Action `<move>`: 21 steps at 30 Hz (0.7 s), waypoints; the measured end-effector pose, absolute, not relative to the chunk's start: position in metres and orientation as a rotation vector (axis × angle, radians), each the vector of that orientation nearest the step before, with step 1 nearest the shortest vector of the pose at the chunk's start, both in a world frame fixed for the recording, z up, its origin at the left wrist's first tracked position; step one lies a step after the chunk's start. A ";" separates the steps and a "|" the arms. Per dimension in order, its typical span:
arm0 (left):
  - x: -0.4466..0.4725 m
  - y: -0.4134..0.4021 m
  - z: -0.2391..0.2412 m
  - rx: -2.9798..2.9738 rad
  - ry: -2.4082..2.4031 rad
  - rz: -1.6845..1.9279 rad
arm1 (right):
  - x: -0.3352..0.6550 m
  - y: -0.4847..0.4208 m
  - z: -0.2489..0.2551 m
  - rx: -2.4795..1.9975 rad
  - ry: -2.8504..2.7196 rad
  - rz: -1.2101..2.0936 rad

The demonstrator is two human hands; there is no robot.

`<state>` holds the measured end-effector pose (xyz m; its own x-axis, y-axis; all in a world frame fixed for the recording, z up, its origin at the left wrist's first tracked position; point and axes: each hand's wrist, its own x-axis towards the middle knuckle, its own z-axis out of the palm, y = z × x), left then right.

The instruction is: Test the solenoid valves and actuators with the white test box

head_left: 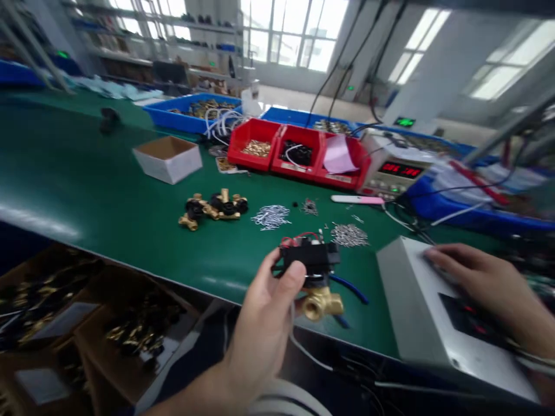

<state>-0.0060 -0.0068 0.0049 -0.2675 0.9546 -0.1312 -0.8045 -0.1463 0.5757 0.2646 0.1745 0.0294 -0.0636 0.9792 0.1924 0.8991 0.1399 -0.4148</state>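
My left hand [264, 306] is closed around the black housing of a brass motorized valve [319, 303], with the thumb across its near side. Red wires show on top of the housing, and the brass ports point down and towards me. A white cable hangs beneath it. On the right, my right hand [489, 283] lies over the top of a light grey metal box [407, 300], fingers stretched towards its far edge. It is slightly blurred, and its other fingers are partly hidden. The box has a dark panel [463, 315] with red lights. A blue pen-like tube [351, 287] lies behind the valve.
Brass-and-black valve bodies [217, 206], silver pins [271, 216] and small screws [349, 235] lie on the green bench [208, 254]. Behind are a white carton [173, 164], red bins [254, 159] and a power supply [396, 167]. Cardboard boxes [99, 346] of parts stand below the bench edge.
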 end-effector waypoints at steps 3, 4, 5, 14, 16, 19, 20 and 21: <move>-0.005 -0.009 0.004 0.355 0.683 1.699 | 0.262 0.169 0.032 -1.856 -1.916 0.402; -0.005 -0.010 0.005 0.368 0.695 1.695 | 0.258 0.169 0.031 -1.847 -1.905 0.416; -0.005 -0.011 0.006 0.380 0.702 1.701 | 0.253 0.168 0.031 -1.847 -1.895 0.427; -0.005 -0.013 0.004 0.457 0.787 1.716 | 0.248 0.164 0.034 -1.895 -1.849 0.454; -0.006 -0.013 0.003 0.441 0.765 1.724 | 0.248 0.165 0.033 -1.889 -1.851 0.447; -0.009 -0.013 0.001 0.373 0.667 1.710 | 0.249 0.166 0.033 -1.864 -1.853 0.448; -0.010 -0.013 0.001 0.350 0.625 1.700 | 0.250 0.166 0.032 -1.854 -1.853 0.448; -0.012 -0.013 0.001 0.334 0.584 1.692 | 0.250 0.166 0.032 -1.848 -1.854 0.452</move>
<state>-0.0118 -0.0126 0.0012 -0.2049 0.9739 -0.0981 -0.8272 -0.1187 0.5493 0.2499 0.1662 0.0322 0.0275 0.9943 0.1028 0.8355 0.0336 -0.5485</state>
